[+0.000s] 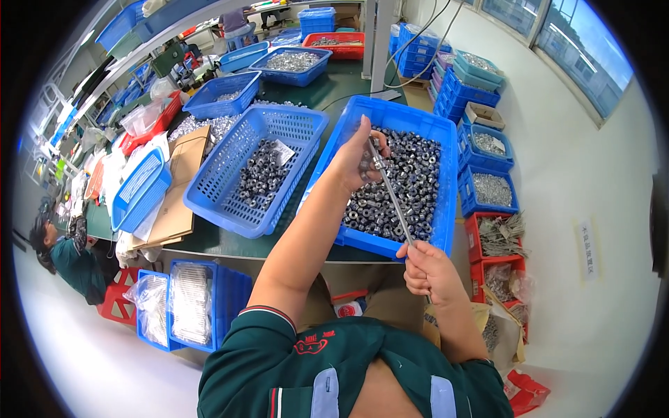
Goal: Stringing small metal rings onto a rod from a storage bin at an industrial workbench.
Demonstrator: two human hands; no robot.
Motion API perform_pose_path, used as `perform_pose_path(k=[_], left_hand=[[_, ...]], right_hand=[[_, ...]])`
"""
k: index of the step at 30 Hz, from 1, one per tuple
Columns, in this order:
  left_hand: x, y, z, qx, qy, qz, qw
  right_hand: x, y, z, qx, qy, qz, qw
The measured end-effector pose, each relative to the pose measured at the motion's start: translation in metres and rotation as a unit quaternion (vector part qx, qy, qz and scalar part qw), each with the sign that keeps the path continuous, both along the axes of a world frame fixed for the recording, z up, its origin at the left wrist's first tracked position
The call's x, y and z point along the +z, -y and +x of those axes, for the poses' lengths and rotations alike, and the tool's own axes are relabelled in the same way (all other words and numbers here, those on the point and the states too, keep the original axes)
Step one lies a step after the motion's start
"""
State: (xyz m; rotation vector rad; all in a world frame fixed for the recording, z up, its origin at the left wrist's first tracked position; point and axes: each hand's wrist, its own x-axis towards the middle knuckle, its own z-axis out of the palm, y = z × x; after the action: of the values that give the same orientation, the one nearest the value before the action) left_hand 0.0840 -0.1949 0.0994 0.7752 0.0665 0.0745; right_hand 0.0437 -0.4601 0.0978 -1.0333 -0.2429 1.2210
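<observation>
My right hand [428, 273] is closed round the lower part of a long thin metal rod [397, 205], which slants up and away to the left. My left hand [362, 157] is cupped round the rod's far end, thumb pointing up, with small shiny metal nuts in the palm and fingers. One bright nut-like piece [380, 162] sits on the rod near these fingers. Both hands are over a large blue tub [359, 104] filled with dark and silver round metal nuts [411, 167]. How many pieces the left hand holds is hidden.
Left of the tub stands a blue perforated basket [209, 198] with more dark nuts and a paper tag. Further left are cardboard [182, 184] and a small blue basket [143, 191]. Stacked blue bins [488, 191] and red bins [481, 237] line the right wall. A person [73, 258] sits at far left.
</observation>
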Motion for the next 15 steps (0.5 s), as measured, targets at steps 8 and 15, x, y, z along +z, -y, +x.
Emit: perform_pose_path(k=[8,15], left_hand=[[-0.001,0.007,0.002,-0.09,-0.031,0.031,0.995],[-0.004,0.001,-0.002,-0.111,-0.063,-0.073,0.989]], right_hand=[[-0.007,-0.002,0.011,0.015,-0.146,0.107,0.983],[-0.002,-0.01,0.008,-0.016,-0.08,0.073,0.994]])
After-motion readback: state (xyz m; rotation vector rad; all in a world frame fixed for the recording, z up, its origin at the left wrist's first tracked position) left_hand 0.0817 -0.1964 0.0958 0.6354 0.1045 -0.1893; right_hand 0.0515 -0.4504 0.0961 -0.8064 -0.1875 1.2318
